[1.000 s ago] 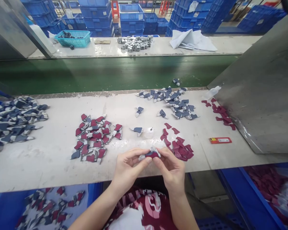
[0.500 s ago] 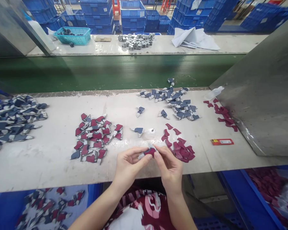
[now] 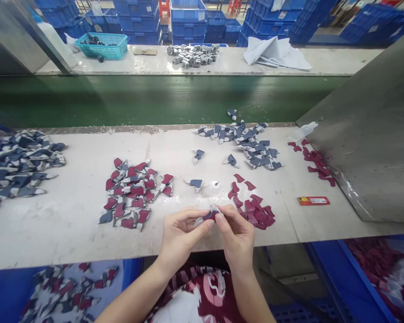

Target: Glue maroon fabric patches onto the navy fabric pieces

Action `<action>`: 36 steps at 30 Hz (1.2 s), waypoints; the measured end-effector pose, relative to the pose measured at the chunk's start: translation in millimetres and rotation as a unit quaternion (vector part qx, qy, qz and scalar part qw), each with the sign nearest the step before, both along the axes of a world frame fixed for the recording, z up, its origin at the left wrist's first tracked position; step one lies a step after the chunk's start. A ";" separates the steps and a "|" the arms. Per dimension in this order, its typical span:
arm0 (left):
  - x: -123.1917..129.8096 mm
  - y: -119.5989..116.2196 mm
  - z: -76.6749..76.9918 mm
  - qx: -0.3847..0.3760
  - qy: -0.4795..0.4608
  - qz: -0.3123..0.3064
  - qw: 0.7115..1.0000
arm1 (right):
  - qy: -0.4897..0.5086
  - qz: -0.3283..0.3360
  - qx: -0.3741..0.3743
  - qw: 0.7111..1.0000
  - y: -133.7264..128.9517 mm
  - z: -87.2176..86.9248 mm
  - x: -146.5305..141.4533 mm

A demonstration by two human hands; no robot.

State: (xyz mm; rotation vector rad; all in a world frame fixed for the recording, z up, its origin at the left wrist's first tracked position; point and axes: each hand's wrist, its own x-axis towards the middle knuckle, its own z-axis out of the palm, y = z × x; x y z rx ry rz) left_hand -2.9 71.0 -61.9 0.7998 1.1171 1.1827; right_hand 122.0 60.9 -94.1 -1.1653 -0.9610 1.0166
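A small grey part with a maroon piece on it (image 3: 209, 216) is held between both hands above the table's near edge. My left hand (image 3: 180, 233) pinches its left end, while the thumb and fingers of my right hand (image 3: 237, 233) close on its right end. Left of the hands lies a pile of grey parts with maroon faces (image 3: 131, 193). Loose maroon pieces (image 3: 260, 214) lie just beyond my right hand. Farther back is a heap of blue-grey parts (image 3: 252, 143), with a single one (image 3: 195, 183) beside a small clear bottle (image 3: 212, 187).
More blue-grey parts (image 3: 23, 157) cover the far left. A metal panel (image 3: 373, 134) slants on the right, near an orange packet (image 3: 313, 201). Behind the green belt (image 3: 148, 101), a shelf bears a turquoise basket (image 3: 117, 53). Blue bins (image 3: 360, 278) stand below the table.
One blue-grey part on the green belt has shifted left. The held part is tilted slightly differently between the fingers. Both hands keep their grip.
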 end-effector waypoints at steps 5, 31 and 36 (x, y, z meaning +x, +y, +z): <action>0.8 -2.1 0.3 0.027 0.016 0.001 0.999 | 0.020 -0.006 -0.008 1.000 0.8 0.1 -0.8; -49.3 12.6 4.3 -0.040 0.067 0.011 0.997 | -0.018 0.076 -0.007 0.997 13.6 -7.9 -33.6; -59.2 12.6 5.6 -0.065 0.042 0.003 0.997 | -0.032 0.131 0.017 0.991 15.4 -0.9 -33.0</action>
